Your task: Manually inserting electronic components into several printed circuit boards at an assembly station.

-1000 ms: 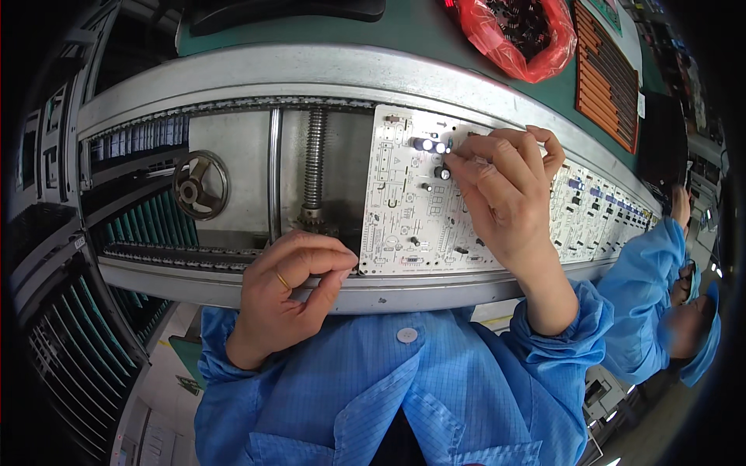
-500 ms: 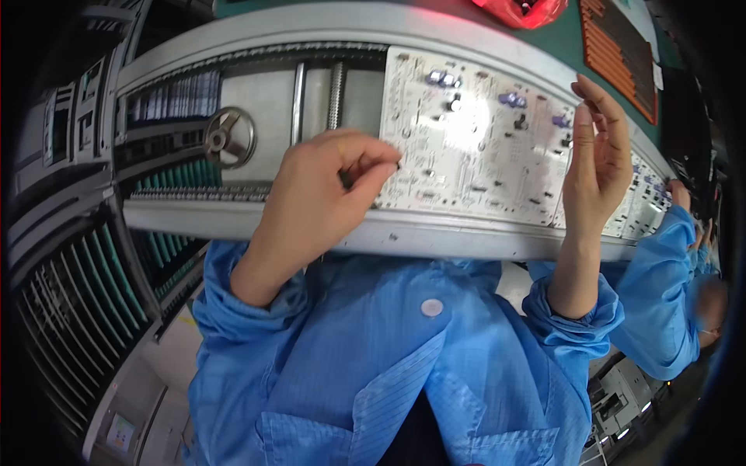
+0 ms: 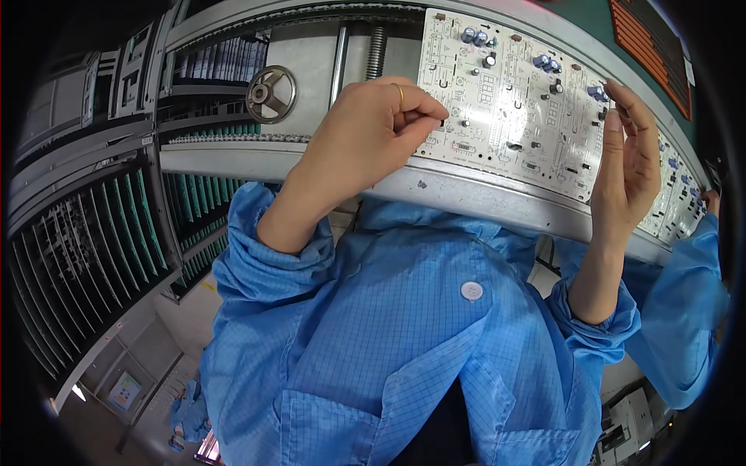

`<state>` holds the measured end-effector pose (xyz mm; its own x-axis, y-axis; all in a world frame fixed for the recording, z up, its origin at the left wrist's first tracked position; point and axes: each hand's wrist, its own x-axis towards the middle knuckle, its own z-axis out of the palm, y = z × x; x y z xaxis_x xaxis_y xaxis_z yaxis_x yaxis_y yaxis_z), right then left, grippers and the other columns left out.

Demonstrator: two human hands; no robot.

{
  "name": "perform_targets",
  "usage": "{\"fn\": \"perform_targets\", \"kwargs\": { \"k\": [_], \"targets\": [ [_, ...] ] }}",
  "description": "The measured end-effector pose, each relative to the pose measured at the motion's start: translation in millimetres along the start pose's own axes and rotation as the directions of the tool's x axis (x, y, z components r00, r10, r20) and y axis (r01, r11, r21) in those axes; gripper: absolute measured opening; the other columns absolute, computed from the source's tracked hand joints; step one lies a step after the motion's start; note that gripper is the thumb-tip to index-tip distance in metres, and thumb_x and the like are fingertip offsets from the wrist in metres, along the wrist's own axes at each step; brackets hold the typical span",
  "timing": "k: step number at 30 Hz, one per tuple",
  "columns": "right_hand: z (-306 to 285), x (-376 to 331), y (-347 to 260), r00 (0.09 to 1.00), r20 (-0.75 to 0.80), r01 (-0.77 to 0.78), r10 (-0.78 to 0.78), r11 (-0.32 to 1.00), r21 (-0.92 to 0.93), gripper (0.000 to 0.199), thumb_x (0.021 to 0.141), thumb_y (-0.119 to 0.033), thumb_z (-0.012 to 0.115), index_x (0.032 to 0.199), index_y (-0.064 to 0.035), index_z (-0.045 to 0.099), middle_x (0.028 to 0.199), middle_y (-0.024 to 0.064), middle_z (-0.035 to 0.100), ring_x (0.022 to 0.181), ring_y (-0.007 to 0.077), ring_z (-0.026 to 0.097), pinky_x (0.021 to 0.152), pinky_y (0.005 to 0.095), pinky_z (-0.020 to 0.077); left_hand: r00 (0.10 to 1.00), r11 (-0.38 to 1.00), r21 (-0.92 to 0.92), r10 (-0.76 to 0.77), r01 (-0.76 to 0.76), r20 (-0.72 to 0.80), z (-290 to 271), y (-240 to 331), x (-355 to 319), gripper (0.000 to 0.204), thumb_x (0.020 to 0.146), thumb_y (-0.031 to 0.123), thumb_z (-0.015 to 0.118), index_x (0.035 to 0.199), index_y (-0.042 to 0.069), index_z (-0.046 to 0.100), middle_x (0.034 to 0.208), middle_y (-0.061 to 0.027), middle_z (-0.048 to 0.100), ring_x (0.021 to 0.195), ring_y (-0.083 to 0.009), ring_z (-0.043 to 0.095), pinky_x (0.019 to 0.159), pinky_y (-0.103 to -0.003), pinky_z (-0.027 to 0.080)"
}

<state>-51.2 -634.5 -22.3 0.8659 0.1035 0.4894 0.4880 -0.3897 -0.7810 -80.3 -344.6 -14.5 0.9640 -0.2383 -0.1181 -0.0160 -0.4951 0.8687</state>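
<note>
A white circuit board point(image 3: 505, 109) lies on a metal conveyor rail, carrying blue capacitors point(image 3: 548, 64) and several small black parts. Over its left edge, thumb and forefinger of my left hand point(image 3: 369, 140) are pinched together. At their tips shows a small black electronic component point(image 3: 443, 123), mostly covered by the fingers; whether it touches the board I cannot tell. My right hand point(image 3: 628, 175) is raised at the board's right end near another blue capacitor point(image 3: 597, 92). Its thumb stands apart from loosely bent fingers, with nothing seen between them.
Left of the board, the conveyor point(image 3: 233, 146) has a chain, a metal handwheel point(image 3: 271, 94) and a threaded rod point(image 3: 377, 52). Racks of green boards point(image 3: 116, 233) stand at the left. An orange slotted tray point(image 3: 649, 54) lies beyond the rail. A co-worker's blue sleeve point(image 3: 684, 311) is at the right.
The whole view has shifted, so board and hands appear farther right and higher. My left hand stays pinched at the board's left edge, and my right hand keeps its raised pose.
</note>
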Motion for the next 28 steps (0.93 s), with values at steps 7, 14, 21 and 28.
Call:
{"fn": "perform_targets", "kwargs": {
  "k": [7,14,21,28],
  "targets": [
    [-5.4,-17.2,-7.0,1.0,0.006,0.02,-0.02,0.999,-0.032,0.026,0.1,-0.002,0.056,0.125,0.0004,0.064,0.126,0.0126,0.065,0.119,0.0198,0.06,0.104,0.0331,0.0441,0.996,0.996,0.019,0.088,-0.088,0.001,3.3,-5.6,0.5,0.014,0.087,0.003,0.068,0.099,-0.001,0.075,0.09,-0.011,0.071,0.071,-0.015,0.068,0.064,-0.027,0.053],
    [5.2,-39.6,-27.0,0.999,0.021,0.032,-0.031,0.999,-0.037,0.025,0.1,0.001,0.054,0.123,0.002,0.064,0.123,0.0135,0.066,0.118,0.0218,0.06,0.104,0.0347,0.0448,0.868,0.841,0.258,0.496,-0.475,-0.018,10.5,-19.5,-5.3,0.016,0.086,0.002,0.069,0.102,0.0,0.073,0.096,-0.011,0.071,0.083,-0.023,0.069,0.076,-0.032,0.055],
    [38.5,-84.9,-73.4,0.938,0.348,-0.046,0.001,0.992,0.119,0.024,0.09,0.01,0.057,0.11,0.0018,0.067,0.094,0.0111,0.065,0.086,0.0196,0.06,0.076,0.0321,0.0485,0.962,0.959,0.12,0.267,-0.258,-0.063,12.9,-16.9,-11.9,0.029,0.088,0.017,0.073,0.114,0.005,0.07,0.102,-0.0159,0.07,0.103,-0.0286,0.068,0.088,-0.038,0.054],
    [87.2,-125.8,-82.1,0.792,0.517,0.151,-0.324,0.925,0.348,0.031,0.078,0.008,0.063,0.108,-0.0017,0.068,0.089,0.0115,0.063,0.081,0.0301,0.058,0.072,0.0367,0.0487,0.4,0.689,0.663,0.542,0.293,-0.739,-156.0,-3.0,-79.2,0.058,0.088,0.049,0.072,0.13,0.01,0.065,0.129,-0.0165,0.065,0.124,-0.0307,0.059,0.109,-0.044,0.042]
  ]
}}
